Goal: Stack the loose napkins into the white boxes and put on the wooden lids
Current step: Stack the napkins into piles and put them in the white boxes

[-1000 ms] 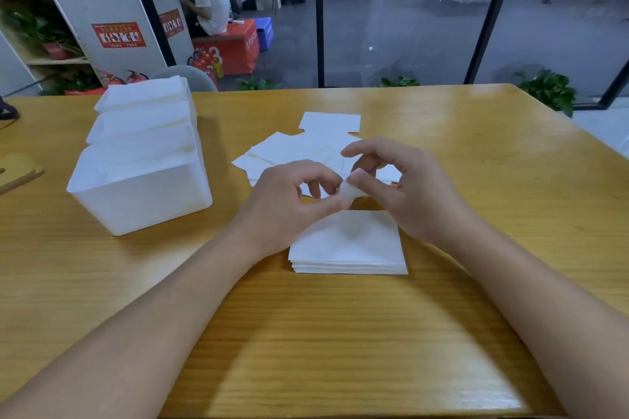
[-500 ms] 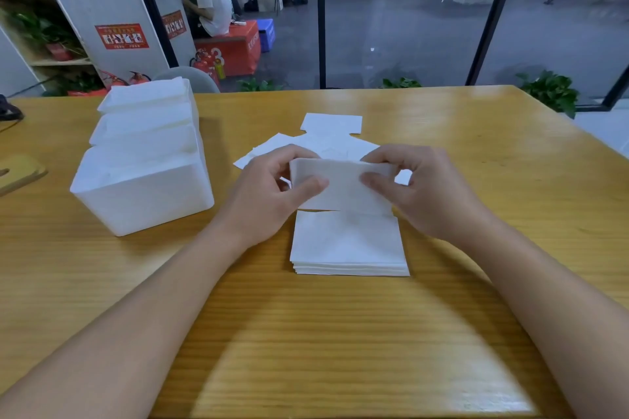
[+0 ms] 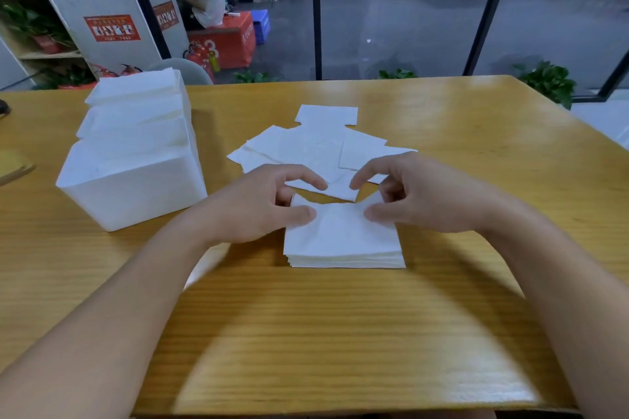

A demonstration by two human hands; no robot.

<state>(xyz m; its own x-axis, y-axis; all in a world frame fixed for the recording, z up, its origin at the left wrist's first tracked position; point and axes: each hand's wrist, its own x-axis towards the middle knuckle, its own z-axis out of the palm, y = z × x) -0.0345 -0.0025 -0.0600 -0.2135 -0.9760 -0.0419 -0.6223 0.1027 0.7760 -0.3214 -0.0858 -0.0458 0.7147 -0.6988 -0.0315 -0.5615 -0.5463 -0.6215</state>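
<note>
1. White paper napkins form a squared stack (image 3: 343, 241) on the wooden table (image 3: 340, 333), its layered edges showing along the near side; the top sheet is soft and faintly creased.
2. At the stack's left far corner the left hand (image 3: 258, 211) rests its thumb on the top sheet, the other fingers curled above it; whether it pinches the sheet cannot be told.
3. At the stack's right far corner the right hand (image 3: 422, 197) mirrors it, thumb on the paper, index finger arched over; its grip cannot be told either.
4. Beyond the stack lie the loose napkins (image 3: 316, 153), thin flat squares overlapping at odd angles.
5. Left of the stack stand the white boxes (image 3: 132, 160), smooth-walled and rectangular, set in a row running away from the viewer and filled with napkins to the rim.
6. Far left of the stack, at the table's edge, part of a flat wooden piece (image 3: 13, 168) shows.
7. Behind the stack, past the table and glass, a person sits on a red block (image 3: 231, 37).
</note>
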